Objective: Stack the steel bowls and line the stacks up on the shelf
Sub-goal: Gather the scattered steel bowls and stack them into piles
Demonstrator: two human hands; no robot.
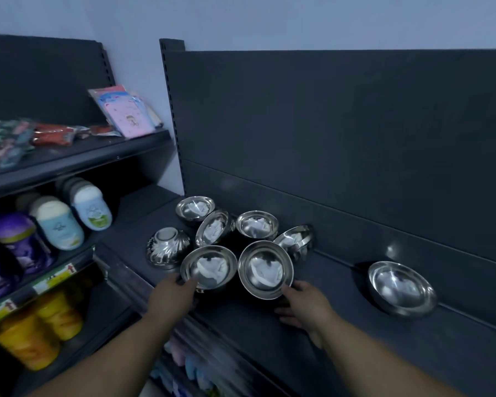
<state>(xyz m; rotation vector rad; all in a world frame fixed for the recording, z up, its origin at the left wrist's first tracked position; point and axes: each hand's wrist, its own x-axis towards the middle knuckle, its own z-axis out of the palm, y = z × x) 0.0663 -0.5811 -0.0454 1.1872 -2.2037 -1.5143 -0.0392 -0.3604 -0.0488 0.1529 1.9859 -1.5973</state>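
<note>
While other bowls (257, 224) crowd the shelf (355, 353), the left hand (172, 296) has its grip clamped on the front bowl (208, 266), the right hand (304, 306) on the tilted bowl (265, 269) just beside.

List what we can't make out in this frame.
- Head view: left hand fingers, hidden under the front-left bowl; only the thumb shows on its rim.
- Head view: whether the right hand grips the front-right bowl; the rim hides the contact.
- Head view: lower-shelf goods, blurred and cut by the bottom edge.
- Head view: price labels, too small to read.
</note>
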